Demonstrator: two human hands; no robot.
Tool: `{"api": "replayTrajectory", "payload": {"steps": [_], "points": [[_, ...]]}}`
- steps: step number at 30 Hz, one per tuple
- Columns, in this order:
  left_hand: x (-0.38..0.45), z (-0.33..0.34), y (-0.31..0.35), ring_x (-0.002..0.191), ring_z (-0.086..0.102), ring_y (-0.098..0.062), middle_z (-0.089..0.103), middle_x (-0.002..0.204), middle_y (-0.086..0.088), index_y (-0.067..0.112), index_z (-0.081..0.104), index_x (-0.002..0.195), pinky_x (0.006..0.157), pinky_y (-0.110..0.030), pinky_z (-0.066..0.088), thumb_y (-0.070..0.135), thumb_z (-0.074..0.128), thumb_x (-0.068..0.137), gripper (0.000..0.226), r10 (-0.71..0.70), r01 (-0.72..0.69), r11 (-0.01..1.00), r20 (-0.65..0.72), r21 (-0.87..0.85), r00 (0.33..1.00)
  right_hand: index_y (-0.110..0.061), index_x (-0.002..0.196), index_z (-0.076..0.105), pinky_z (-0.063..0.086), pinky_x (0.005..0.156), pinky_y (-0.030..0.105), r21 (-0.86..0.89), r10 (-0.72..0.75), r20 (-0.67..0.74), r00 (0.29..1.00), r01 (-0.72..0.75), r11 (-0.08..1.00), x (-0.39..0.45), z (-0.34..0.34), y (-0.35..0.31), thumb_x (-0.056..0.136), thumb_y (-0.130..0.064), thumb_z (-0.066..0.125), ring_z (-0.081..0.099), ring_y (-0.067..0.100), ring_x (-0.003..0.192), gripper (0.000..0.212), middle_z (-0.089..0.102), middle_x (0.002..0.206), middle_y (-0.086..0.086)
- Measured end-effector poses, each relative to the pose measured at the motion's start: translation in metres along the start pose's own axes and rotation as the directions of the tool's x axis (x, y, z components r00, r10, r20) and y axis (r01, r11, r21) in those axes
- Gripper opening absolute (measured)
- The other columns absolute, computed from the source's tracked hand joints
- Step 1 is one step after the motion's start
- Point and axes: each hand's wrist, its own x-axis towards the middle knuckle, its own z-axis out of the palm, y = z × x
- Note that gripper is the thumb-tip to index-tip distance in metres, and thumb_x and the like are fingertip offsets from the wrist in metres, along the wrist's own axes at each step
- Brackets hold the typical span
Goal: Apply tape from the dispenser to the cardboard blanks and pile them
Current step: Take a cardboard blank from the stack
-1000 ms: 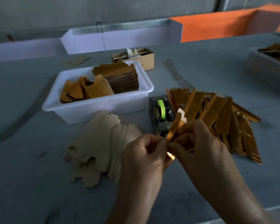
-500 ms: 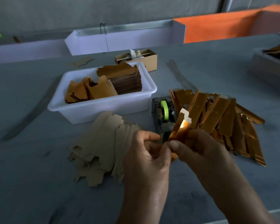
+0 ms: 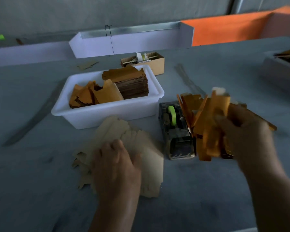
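My right hand grips a folded gold-orange blank and holds it above the heap of gold-orange blanks to the right of the tape dispenser. The dispenser is dark, carries a green roll, and stands on the table between my hands. My left hand lies palm down on the fanned pile of pale cardboard blanks at the left. Motion blur hides whether its fingers pinch a sheet.
A white tub behind the pale pile holds stacked brown and orange blanks. Behind it stands a small open cardboard box. Another tray sits at the far right, and white and orange dividers line the table's back.
My hands have parted. The right hand carried the gold blank right and up over the heap. The left hand let go of it and dropped onto the pale pile.
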Motion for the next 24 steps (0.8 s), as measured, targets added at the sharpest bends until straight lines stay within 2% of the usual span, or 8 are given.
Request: {"api": "replayTrajectory", "payload": {"steps": [3, 5, 7, 10, 14, 18, 21, 24], "points": [[0.004, 0.004, -0.006, 0.106, 0.048, -0.025, 0.048, 0.113, -0.006, 0.016, 0.047, 0.107, 0.087, -0.033, 0.039, 0.067, 0.052, 0.08, 0.058, -0.038, 0.032, 0.997, 0.097, 0.07, 0.995, -0.018, 0.098, 0.057, 0.044, 0.062, 0.032, -0.152, 0.052, -0.171, 0.984, -0.079, 0.985, 0.027, -0.006, 0.007, 0.089, -0.029, 0.053, 0.055, 0.025, 0.073, 0.015, 0.065, 0.095, 0.008], [0.007, 0.008, -0.007, 0.101, 0.052, -0.026, 0.052, 0.107, -0.006, 0.013, 0.046, 0.101, 0.081, -0.034, 0.04, 0.063, 0.057, 0.079, 0.055, -0.033, 0.038, 0.999, 0.124, -0.035, 0.992, -0.013, 0.123, 0.051, 0.044, 0.084, 0.04, -0.206, 0.1, -0.227, 0.969, -0.148, 0.967, 0.029, -0.004, 0.012, 0.088, -0.03, 0.055, 0.053, 0.034, 0.104, 0.039, 0.057, 0.122, 0.014], [0.013, 0.009, -0.01, 0.09, 0.056, -0.026, 0.056, 0.096, -0.005, 0.012, 0.048, 0.096, 0.073, -0.035, 0.043, 0.054, 0.066, 0.079, 0.048, -0.072, 0.101, 0.974, 0.146, -0.204, 0.987, -0.015, 0.136, 0.044, 0.038, 0.098, 0.045, -0.207, 0.083, -0.257, 0.963, -0.139, 0.968, 0.018, -0.001, 0.014, 0.088, -0.028, 0.056, 0.045, 0.036, 0.121, 0.051, 0.047, 0.135, 0.014], [0.02, 0.009, -0.016, 0.07, 0.054, -0.015, 0.058, 0.078, 0.002, 0.021, 0.05, 0.081, 0.065, -0.033, 0.043, 0.036, 0.073, 0.08, 0.028, -0.124, 0.187, 0.882, 0.171, -0.432, 0.977, -0.019, 0.129, 0.053, 0.04, 0.09, 0.037, -0.195, -0.001, -0.238, 0.971, -0.047, 0.98, -0.005, 0.005, 0.015, 0.087, -0.025, 0.056, 0.046, 0.029, 0.118, 0.042, 0.05, 0.131, 0.01], [0.024, 0.008, -0.022, 0.073, 0.058, -0.015, 0.058, 0.073, 0.008, 0.022, 0.055, 0.081, 0.062, -0.029, 0.039, 0.023, 0.073, 0.082, 0.018, -0.129, 0.195, 0.834, 0.162, -0.515, 0.978, -0.019, 0.119, 0.06, 0.033, 0.063, 0.0, -0.118, -0.091, -0.217, 0.972, 0.067, 0.991, -0.033, 0.009, 0.011, 0.089, -0.018, 0.058, 0.044, 0.004, 0.095, 0.03, 0.048, 0.117, -0.009], [0.021, 0.006, -0.024, 0.068, 0.053, -0.006, 0.059, 0.073, 0.006, 0.018, 0.059, 0.084, 0.058, -0.028, 0.038, 0.023, 0.067, 0.087, 0.01, -0.119, 0.174, 0.848, 0.14, -0.501, 0.983, -0.02, 0.107, 0.066, 0.032, 0.056, 0.003, -0.104, -0.116, -0.147, 0.982, 0.102, 0.989, -0.042, 0.008, 0.005, 0.089, -0.016, 0.06, 0.047, 0.001, 0.077, 0.02, 0.051, 0.106, -0.011], [0.016, 0.003, -0.022, 0.077, 0.059, -0.02, 0.062, 0.078, 0.001, 0.014, 0.06, 0.087, 0.066, -0.033, 0.045, 0.021, 0.064, 0.089, 0.008, -0.128, 0.166, 0.862, 0.11, -0.479, 0.986, -0.024, 0.096, 0.067, 0.037, 0.057, 0.001, -0.043, -0.122, -0.092, 0.988, 0.118, 0.992, -0.051, 0.01, -0.001, 0.086, -0.014, 0.061, 0.051, -0.011, 0.075, 0.015, 0.057, 0.095, -0.01], [0.015, -0.005, -0.022, 0.096, 0.062, -0.029, 0.069, 0.096, -0.006, 0.011, 0.064, 0.103, 0.076, -0.032, 0.043, 0.016, 0.064, 0.088, 0.015, -0.124, 0.119, 0.909, 0.014, -0.4, 0.992, -0.03, 0.091, 0.065, 0.039, 0.06, 0.009, 0.067, -0.054, -0.002, 0.999, 0.054, 0.996, -0.064, 0.016, -0.002, 0.086, -0.017, 0.062, 0.059, -0.002, 0.079, 0.015, 0.062, 0.089, -0.012]]}}
